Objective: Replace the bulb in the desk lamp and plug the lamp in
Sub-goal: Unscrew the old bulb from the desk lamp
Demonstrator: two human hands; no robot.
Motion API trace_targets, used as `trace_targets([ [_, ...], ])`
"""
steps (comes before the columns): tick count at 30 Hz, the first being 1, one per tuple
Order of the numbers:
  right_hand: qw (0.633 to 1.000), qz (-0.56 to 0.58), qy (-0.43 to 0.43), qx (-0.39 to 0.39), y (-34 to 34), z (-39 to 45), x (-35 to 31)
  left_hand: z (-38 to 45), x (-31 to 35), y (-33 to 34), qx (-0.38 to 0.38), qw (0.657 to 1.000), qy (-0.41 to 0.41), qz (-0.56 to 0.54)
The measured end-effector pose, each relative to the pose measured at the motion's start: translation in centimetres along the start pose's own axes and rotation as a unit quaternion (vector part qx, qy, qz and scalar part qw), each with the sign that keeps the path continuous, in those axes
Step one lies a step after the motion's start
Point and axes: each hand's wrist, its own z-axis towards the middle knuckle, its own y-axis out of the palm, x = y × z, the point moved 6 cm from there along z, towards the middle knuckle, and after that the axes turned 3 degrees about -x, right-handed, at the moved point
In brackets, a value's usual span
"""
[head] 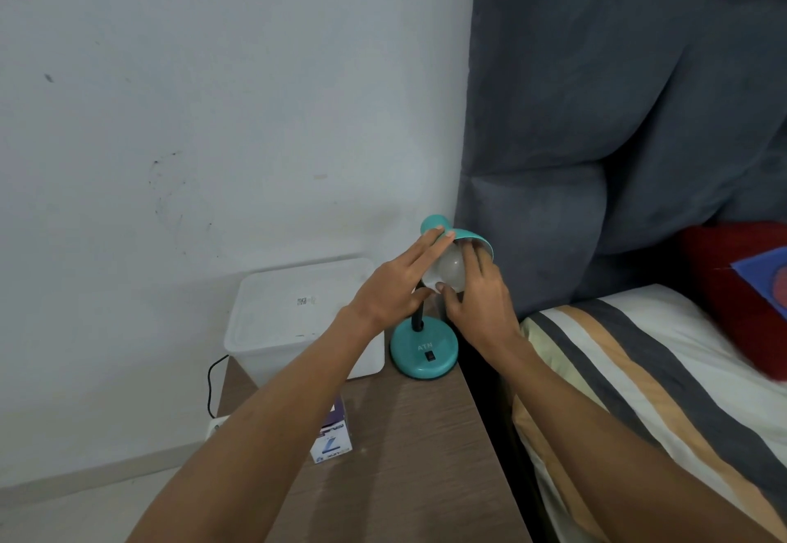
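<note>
The desk lamp (426, 348) stands at the far right corner of your brown bedside table (404, 436), its teal base showing a black rocker switch (the letters ATN sit just above it). Your left hand (392, 287) rests extended fingers on the teal lamp shade (468, 238), steadying it without closing around it. Your right hand (479, 295) grasps the white bulb (451, 272) seated under the shade, thumb below and fingers on its far side. Left of the lamp sits a white lidded plastic box (298, 312). Nearer you, a small bulb carton (334, 440) lies partly under your left forearm. A black cord (211, 385) hangs off the table's left edge. The striped bed (639, 372) lies right.
</note>
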Motion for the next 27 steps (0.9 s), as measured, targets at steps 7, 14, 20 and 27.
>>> trace_targets([
  [7,0.998,-0.057,-0.020,-0.005,0.0,0.4,-0.4,-0.2,0.1,0.0,0.003,1.000,-0.004,0.001],
  [14,0.999,-0.033,-0.012,-0.013,0.0,0.3,-0.6,-0.1,0.2,0.0,0.001,1.000,0.000,0.001],
  [20,1.000,0.007,-0.013,0.004,0.0,0.1,-0.4,-0.2,0.1,-0.1,0.005,1.000,-0.004,0.001],
  [27,0.999,-0.037,-0.004,0.015,0.1,0.2,-0.1,-0.1,0.2,-0.1,0.005,1.000,-0.001,0.001],
])
